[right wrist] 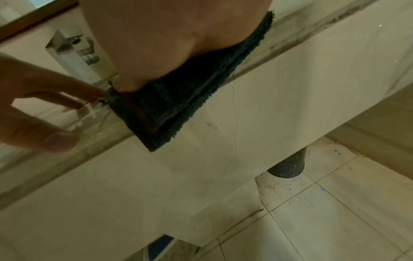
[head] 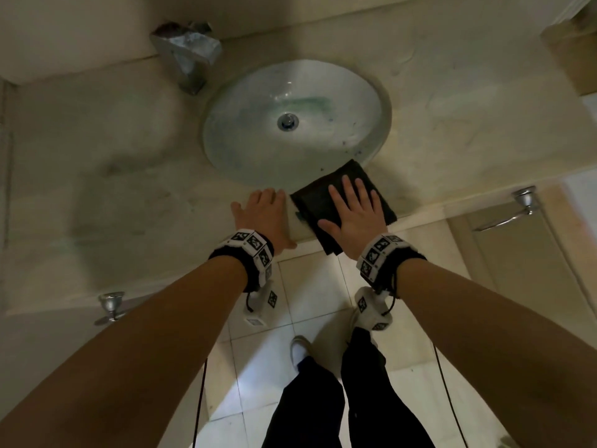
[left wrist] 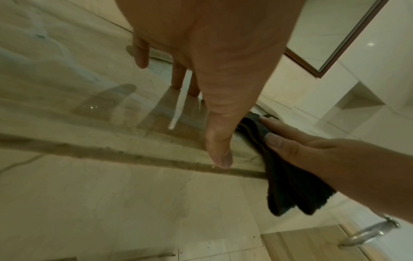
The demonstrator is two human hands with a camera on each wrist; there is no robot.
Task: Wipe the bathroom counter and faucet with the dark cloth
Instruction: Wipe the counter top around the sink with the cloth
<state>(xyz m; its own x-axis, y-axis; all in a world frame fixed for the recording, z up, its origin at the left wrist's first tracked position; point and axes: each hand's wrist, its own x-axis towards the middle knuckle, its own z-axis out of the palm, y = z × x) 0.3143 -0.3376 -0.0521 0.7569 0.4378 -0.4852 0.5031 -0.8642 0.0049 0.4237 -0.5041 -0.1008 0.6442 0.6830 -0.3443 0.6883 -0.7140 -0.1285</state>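
The dark cloth (head: 318,202) lies folded on the front edge of the pale marble counter (head: 129,195), just below the oval sink (head: 295,121). My right hand (head: 353,208) presses flat on it with fingers spread; a corner of the cloth (right wrist: 170,109) hangs over the counter's front edge. My left hand (head: 263,215) rests flat on the bare counter right beside the cloth (left wrist: 288,178), fingers straight. The chrome faucet (head: 187,56) stands at the back left of the sink, away from both hands.
Metal towel bar brackets (head: 525,198) (head: 111,305) stick out below the counter's front on both sides. A box-like object (head: 571,56) sits at the far right back of the counter. Tiled floor (head: 310,305) and my legs lie below.
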